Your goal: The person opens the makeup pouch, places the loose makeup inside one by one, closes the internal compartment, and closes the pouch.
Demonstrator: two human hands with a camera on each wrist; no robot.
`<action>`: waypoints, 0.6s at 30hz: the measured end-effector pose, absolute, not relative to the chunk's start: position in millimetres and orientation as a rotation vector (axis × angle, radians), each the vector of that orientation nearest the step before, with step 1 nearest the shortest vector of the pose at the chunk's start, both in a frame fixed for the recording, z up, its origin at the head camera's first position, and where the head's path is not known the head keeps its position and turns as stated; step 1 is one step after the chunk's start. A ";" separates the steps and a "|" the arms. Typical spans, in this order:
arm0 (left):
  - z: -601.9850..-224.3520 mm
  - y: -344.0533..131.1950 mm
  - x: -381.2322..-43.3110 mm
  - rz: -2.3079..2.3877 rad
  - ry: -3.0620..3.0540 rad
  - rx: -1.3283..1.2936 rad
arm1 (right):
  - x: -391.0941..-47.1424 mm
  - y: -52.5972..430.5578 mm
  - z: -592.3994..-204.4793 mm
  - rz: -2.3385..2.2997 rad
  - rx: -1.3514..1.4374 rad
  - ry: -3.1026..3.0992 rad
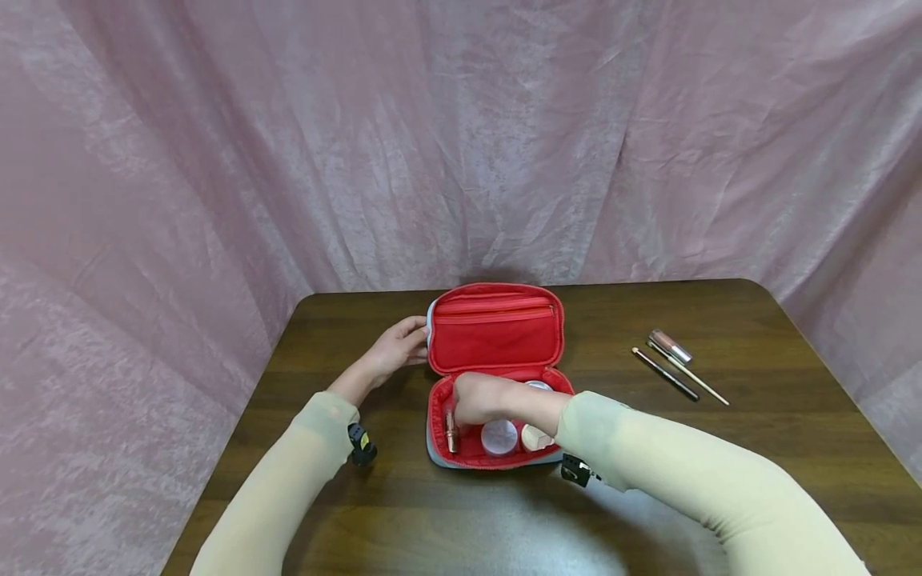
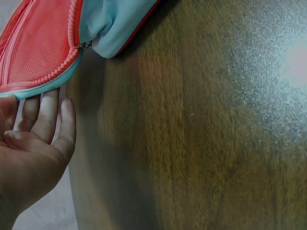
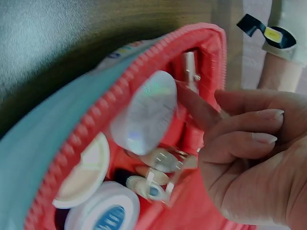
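Head: slim cosmetic tube [image 1: 450,436] inside the red-lined cosmetic case [image 1: 471,465], along its left wall, long axis running toward me. It lies just left of my right hand [image 1: 481,398], clearly the nearer one; left hand [image 1: 398,346] is out at the raised lid [image 1: 497,342].

Left wrist: thumb before the lid's rim, fingers behind, pinching it.

Right wrist: index straight, tip near the tube, two fingers curled. Can't tell whether I grip anything.
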State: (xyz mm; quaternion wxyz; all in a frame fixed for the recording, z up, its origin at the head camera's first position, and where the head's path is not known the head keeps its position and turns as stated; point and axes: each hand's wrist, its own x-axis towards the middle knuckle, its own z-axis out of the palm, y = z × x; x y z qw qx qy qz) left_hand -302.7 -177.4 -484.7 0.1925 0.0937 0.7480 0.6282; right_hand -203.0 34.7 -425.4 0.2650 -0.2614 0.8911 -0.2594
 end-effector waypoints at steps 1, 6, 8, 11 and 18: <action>-484.6 -177.8 -302.7 1.765 2.099 0.258 | -202.8 36.1 -422.4 -0.721 -0.716 2.390; -484.7 -178.8 -302.7 1.771 2.095 0.235 | -198.5 45.0 -406.8 -0.702 -0.754 2.443; -484.2 -178.7 -302.1 1.762 2.094 0.248 | -195.1 49.8 -402.6 -0.602 -0.781 2.545; -483.2 -178.7 -301.4 1.757 2.094 0.270 | -189.3 57.6 -398.1 -0.449 -0.845 2.691; -486.4 -179.9 -299.3 1.748 2.107 0.257 | -180.9 80.0 -391.2 -0.333 -1.078 2.912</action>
